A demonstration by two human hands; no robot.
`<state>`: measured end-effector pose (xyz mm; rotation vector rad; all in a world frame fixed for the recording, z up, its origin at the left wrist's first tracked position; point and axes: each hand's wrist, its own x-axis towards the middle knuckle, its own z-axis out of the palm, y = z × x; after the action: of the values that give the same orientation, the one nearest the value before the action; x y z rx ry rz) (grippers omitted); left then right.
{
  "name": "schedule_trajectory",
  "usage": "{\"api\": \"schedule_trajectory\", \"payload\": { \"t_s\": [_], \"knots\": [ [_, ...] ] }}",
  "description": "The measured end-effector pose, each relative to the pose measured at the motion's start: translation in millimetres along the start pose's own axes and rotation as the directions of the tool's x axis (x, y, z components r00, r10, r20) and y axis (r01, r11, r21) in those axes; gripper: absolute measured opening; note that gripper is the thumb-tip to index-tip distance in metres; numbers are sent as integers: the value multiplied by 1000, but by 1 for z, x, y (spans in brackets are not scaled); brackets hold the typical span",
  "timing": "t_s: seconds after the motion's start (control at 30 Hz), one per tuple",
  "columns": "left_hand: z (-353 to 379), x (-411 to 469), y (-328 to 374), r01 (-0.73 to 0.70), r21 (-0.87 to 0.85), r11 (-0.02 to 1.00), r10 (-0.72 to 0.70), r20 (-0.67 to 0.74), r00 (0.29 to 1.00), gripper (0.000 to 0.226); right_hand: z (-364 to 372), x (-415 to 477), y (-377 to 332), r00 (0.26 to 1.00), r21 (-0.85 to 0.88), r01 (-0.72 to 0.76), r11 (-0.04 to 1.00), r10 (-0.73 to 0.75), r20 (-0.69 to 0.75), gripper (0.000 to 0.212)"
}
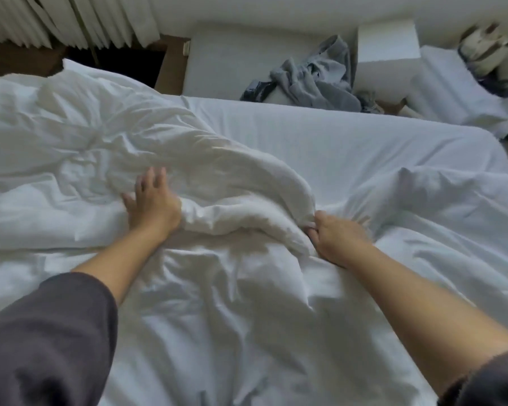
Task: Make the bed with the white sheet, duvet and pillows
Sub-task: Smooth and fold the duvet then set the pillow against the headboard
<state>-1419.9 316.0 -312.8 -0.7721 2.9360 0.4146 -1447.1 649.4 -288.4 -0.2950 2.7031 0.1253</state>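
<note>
On the bed (428, 124), the rumpled duvet (85, 142) lies heaped over the sheet (320, 148), the left hand (153, 205) spread flat on it, probably to pin it, while the right hand (339, 234) grips its rolled edge, apparently to drag it straight.

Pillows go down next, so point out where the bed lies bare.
Bare sheet runs along the far side, right of the duvet. Nearer, it is all crumpled duvet, with the left hand pressing it and the right hand gripping its fold.
</note>
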Motion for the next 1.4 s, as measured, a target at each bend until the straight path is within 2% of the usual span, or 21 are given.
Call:
{"api": "schedule_trajectory", "payload": {
  "t_s": [0.1,0.2,0.27,0.33,0.4,0.47,0.5,0.57,0.63,0.67,0.73,0.8,0.87,0.9,0.97,1.03,1.07,1.13,1.2,1.27,1.4],
  "knots": [
    [-12,-27,81,-436,-128,891,413,-168,895,48,0,-24,-4,988,-109,141,984,-147,-55,34],
    [-10,-46,159,-642,-16,766,642,51,765,42,1,-53,-7,929,-121,363,924,-370,-33,25],
    [-1,-57,179,-652,160,741,613,232,755,40,-9,-66,1,894,-49,442,896,-435,110,32],
    [12,-72,168,-632,281,723,527,368,766,38,-20,-54,27,932,129,339,932,-351,91,37],
    [24,-92,144,-637,290,714,463,488,740,39,-35,-24,57,978,116,207,971,-205,-32,31],
    [29,-111,129,-646,247,723,444,550,707,48,-44,4,82,987,-117,115,986,-127,-102,33],
    [28,-117,125,-645,224,731,438,571,695,54,-44,15,95,995,-208,84,975,-94,-37,43],
    [28,-122,122,-626,215,749,413,586,697,60,-43,23,113,972,-226,31,974,24,236,62],
    [25,-121,122,-550,171,817,357,600,716,58,-45,10,125,857,-291,35,956,121,501,69],
    [22,-118,125,-495,106,863,334,615,714,53,-45,0,132,827,-360,63,931,153,540,67],
    [16,-115,137,-373,-68,925,318,677,664,48,-44,-20,144,796,-477,139,868,188,575,53],
    [7,-116,153,-290,-183,939,323,758,566,62,-29,-30,152,762,-542,175,822,235,603,43],
    [3,-118,161,-279,-158,947,280,833,477,82,-6,-33,146,801,-622,239,746,211,560,41],
    [2,-118,163,-313,-102,944,246,850,466,83,2,-33,142,842,-636,295,713,120,525,40],
    [5,-124,165,-450,56,892,230,799,556,66,9,-36,142,880,-616,339,711,-9,475,39],
    [9,-133,169,-601,225,767,358,626,692,50,3,-35,158,850,-504,285,815,29,527,35],
    [12,-138,170,-645,269,715,434,552,712,43,4,-33,168,811,-401,236,885,48,583,35],
    [15,-146,171,-667,263,697,511,471,719,27,-4,-30,182,791,-348,206,915,54,609,43],
    [14,-142,175,-651,302,697,527,401,750,17,-18,-29,190,885,-405,173,898,39,463,34],
    [4,-123,187,-641,415,646,565,303,767,17,-39,-21,200,977,-434,118,893,-26,212,25],
    [-34,-74,241,-581,477,659,630,71,773,23,-99,0,227,979,-423,-130,897,49,-196,28]
  ]
}}
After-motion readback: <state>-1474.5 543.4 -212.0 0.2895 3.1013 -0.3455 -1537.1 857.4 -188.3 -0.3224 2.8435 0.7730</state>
